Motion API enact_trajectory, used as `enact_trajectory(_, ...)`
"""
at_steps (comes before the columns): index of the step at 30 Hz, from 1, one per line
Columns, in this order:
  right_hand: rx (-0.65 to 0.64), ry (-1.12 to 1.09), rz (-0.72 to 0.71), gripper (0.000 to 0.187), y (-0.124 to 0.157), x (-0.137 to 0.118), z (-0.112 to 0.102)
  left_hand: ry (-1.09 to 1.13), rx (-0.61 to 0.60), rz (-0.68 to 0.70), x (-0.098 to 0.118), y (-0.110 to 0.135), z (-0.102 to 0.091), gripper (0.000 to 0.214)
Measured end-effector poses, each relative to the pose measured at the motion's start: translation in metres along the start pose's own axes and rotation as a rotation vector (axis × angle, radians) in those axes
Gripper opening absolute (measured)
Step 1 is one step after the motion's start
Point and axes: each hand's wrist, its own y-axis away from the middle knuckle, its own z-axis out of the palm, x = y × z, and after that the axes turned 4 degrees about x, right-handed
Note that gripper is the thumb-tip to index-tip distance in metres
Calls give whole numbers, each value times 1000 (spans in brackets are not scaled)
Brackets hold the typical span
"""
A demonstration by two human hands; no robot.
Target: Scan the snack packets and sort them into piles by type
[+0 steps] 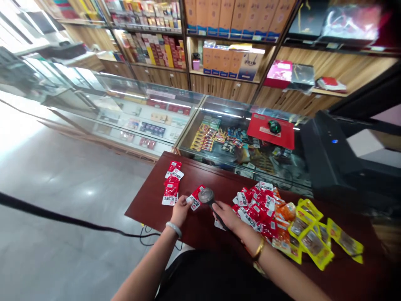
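Note:
My left hand (180, 210) pinches one corner of a small red and white snack packet (196, 198) over the dark red table (147, 198). A grey and black handheld barcode scanner (206, 195) is gripped in my right hand (226, 215), its round head beside that packet. Left of my hands, several similar packets (171, 184) lie in an overlapping column. To the right of the scanner spreads a heap of red and white packets (255, 205). Orange packets (284, 212) and yellow packets (315, 240) lie beyond the heap at the right.
Behind the table stands a glass display counter (200, 104), with a red mat (261, 136) and a dark mouse (274, 126) on it. A black monitor or register (328, 154) rises at the right. Shelves with boxed goods (225, 19) line the back. A black cable (78, 221) crosses at left.

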Motion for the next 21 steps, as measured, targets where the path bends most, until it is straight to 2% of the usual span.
enact_trajectory(3,-107,59,-9,47,-13,-2,19,5,205,-39,-3,-1,-36,44)
enact_trajectory(6,-180,84,-22,45,-18,-8,34,36,371,-80,-13,-4,-64,45)
enact_trajectory(9,-213,97,-15,47,-18,-13,42,7,427,-117,-26,-7,-79,44)
enact_trajectory(12,-201,102,-14,49,-15,-13,44,-276,520,-126,-27,-6,-82,45)
enact_trajectory(15,-140,60,10,51,-9,-12,34,-700,679,43,-14,1,-70,52)
enact_trajectory(17,-80,3,27,52,-1,-13,21,-866,660,191,-1,8,-48,53)
enact_trajectory(19,18,-47,16,50,9,-17,2,-938,468,300,9,18,-17,45)
enact_trajectory(21,107,-117,-4,47,22,-21,-19,-984,168,391,15,30,21,36)
